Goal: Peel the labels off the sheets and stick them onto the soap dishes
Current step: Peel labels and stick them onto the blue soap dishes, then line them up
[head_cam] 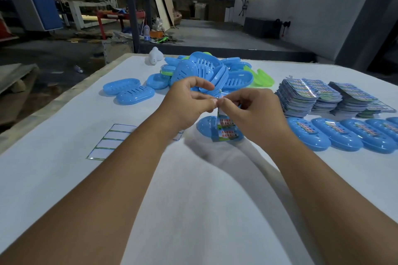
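While both hands (189,101) (247,109) pinch label strip (224,125): hides blue soap dish (204,125); emptied backing sheet (112,141) left, label stacks (301,97) right.

glossy plastic dishes (217,75), matt cloth tbl (193,189)

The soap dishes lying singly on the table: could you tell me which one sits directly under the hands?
The blue dish just beneath the label strip, still unlabelled. The two on the left are unlabelled but well away; the row on the right already carries labels.
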{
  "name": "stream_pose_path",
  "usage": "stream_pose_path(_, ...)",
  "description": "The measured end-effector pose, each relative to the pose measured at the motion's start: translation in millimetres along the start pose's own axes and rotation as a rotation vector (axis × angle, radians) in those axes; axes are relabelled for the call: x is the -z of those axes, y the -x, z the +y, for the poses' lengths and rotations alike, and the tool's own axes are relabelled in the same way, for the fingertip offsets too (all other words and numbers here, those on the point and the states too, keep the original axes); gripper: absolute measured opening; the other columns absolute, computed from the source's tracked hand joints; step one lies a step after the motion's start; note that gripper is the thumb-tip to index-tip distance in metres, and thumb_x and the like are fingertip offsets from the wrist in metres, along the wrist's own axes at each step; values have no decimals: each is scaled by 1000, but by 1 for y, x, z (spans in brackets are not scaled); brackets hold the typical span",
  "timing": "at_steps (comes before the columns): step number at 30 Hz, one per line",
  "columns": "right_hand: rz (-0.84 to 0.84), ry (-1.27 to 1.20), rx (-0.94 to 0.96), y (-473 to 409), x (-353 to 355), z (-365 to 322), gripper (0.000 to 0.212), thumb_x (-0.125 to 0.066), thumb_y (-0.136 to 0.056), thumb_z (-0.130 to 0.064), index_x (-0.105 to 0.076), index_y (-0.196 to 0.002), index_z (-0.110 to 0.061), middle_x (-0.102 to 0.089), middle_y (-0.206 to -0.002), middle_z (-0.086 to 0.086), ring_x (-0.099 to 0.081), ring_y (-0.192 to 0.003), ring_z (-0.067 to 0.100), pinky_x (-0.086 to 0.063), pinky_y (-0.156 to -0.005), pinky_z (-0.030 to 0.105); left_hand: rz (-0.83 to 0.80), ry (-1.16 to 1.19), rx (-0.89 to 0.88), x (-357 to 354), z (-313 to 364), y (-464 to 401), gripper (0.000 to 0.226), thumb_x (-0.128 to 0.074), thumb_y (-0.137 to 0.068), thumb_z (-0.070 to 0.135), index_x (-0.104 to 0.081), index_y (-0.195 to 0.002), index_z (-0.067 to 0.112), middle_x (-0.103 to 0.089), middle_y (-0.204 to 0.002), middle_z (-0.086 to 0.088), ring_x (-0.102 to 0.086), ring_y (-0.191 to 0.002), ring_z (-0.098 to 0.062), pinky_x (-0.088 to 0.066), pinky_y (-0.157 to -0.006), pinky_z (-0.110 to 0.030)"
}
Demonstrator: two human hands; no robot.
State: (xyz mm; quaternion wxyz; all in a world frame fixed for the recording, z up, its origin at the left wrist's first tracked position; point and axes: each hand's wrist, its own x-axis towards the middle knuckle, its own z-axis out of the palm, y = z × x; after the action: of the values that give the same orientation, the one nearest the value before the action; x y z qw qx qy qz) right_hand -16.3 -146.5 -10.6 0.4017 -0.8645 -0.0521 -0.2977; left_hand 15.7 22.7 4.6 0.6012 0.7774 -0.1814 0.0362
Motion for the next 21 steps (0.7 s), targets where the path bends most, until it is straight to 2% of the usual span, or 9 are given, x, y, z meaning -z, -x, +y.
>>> stream_pose_path(2, -1, 24, -12, 0, 1, -2, 17, -70, -83, -40, -76, -69, -33, -68, -67, -22, -61, -61, 4, -53, -60, 32, -3, -14, -6, -1, 0, 0, 24, -78, -85, 14, -64, -101, 24, -77, -79, 7, -72, -75, -5, -53, -65, -12)
stream_pose_path(5, -5, 67, -26, 2, 2, -5, 23, -65, -79, -41, -77, -68, -24, -67, -60, -9, -61, -58, 15, -54, -59, 39, -6, -3, -23, -4, -1, 1, 22, -78, -84, 11, -64, -97, 21, -77, -77, 5, -73, -73, -6, -53, -65, -11)
stream_pose_path(9, 1, 101, -35, 4, 1, -8, 26, -63, -79, -35, -73, -64, -16, -66, -54, -8, -62, -55, 14, -55, -57, 35, 6, 0, -26, -8, -3, 0, 21, -76, -84, 10, -61, -95, 22, -76, -75, 6, -72, -70, -4, -52, -65, -10)
stream_pose_path(13, -3, 27, -61, 2, 1, -7, 21, -67, -80, -32, -75, -63, -22, -68, -57, -10, -63, -56, 13, -55, -60, 36, 32, 16, -6, -10, -4, -1, 20, -73, -84, 11, -62, -97, 21, -76, -73, 3, -71, -70, -3, -49, -60, -12)
stream_pose_path(16, -17, -6, -68, 2, 2, -7, 23, -69, -83, -29, -73, -60, -29, -69, -59, -13, -64, -55, 7, -57, -62, 36, 9, 97, 16, -13, -4, -1, 19, -69, -84, 6, -63, -98, 18, -77, -77, -3, -74, -74, -10, -54, -64, -18)
stream_pose_path(19, -10, -22, -60, 1, 2, -7, 24, -69, -88, -25, -75, -65, -26, -72, -61, -7, -68, -59, 19, -59, -63, 44, -14, 128, 10, -14, -3, -1, 23, -71, -80, 1, -65, -95, 17, -76, -82, -5, -72, -73, -12, -56, -69, -22)
stream_pose_path(21, -11, -30, -63, 1, 1, -8, 22, -69, -90, -25, -78, -70, -23, -72, -61, -4, -68, -59, 20, -59, -62, 47, -19, 125, 3, -14, -4, -1, 27, -72, -79, -4, -65, -94, 17, -75, -81, -2, -71, -72, -11, -57, -70, -23)
